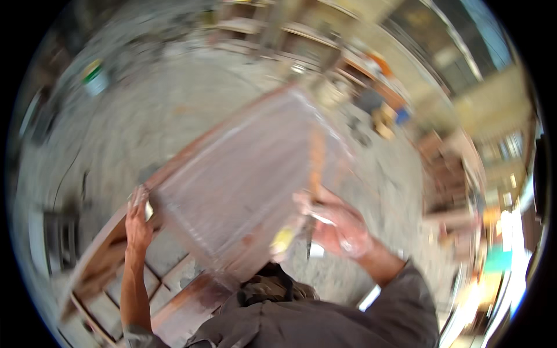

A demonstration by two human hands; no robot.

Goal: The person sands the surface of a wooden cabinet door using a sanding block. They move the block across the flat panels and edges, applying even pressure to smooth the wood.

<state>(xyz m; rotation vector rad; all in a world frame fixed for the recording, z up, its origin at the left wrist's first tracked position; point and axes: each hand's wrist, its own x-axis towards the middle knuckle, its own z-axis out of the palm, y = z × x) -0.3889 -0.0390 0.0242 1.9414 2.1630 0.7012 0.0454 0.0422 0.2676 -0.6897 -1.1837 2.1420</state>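
A large reddish-brown wooden panel stretches before me, with whitish streaks along its borders. It joins a wooden frame with crossbars at the lower left. My left hand is closed over the panel's left corner, where a small pale piece shows beside the fingers. Above the panel's near right side, my right hand is closed and dusted with white. Motion smears what it holds; a pale, thin edge shows at the fingers. A yellow and whitish blurred thing is just left of this hand. An orange-brown streak appears beyond it.
A white bucket with a green and yellow rim stands on the concrete floor at the far left. Wooden shelving lines the back. Stacked brown wooden pieces are at the right. A dark slotted object sits at the left.
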